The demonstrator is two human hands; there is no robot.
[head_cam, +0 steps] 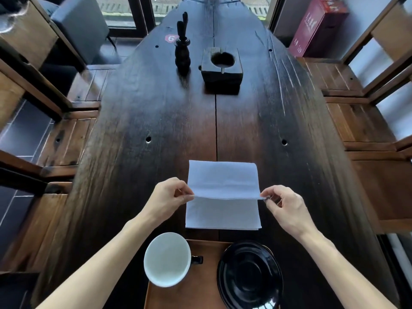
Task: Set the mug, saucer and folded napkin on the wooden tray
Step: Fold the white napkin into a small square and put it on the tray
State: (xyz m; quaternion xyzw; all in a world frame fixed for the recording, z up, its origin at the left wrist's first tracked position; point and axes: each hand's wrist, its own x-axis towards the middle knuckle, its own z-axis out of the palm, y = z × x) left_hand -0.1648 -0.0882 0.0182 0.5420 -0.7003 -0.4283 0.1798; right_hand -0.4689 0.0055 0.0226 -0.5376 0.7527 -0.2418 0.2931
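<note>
A pale blue-white napkin [223, 181] lies on the dark table beyond the wooden tray [205, 284]. Its near layer is lifted into a fold line across the middle. My left hand [167, 197] pinches the left end of that raised edge, and my right hand [285, 204] pinches the right end. A mug [167, 259], white inside with a black handle, stands on the tray's left side. The glossy black saucer [249, 275] rests on the tray's right side, overhanging its right edge.
The long dark wooden table [156, 121] runs away from me. A black wooden block with a round hole [221, 70] and a dark turned holder [182, 54] stand at the far middle. Wooden chairs flank both sides.
</note>
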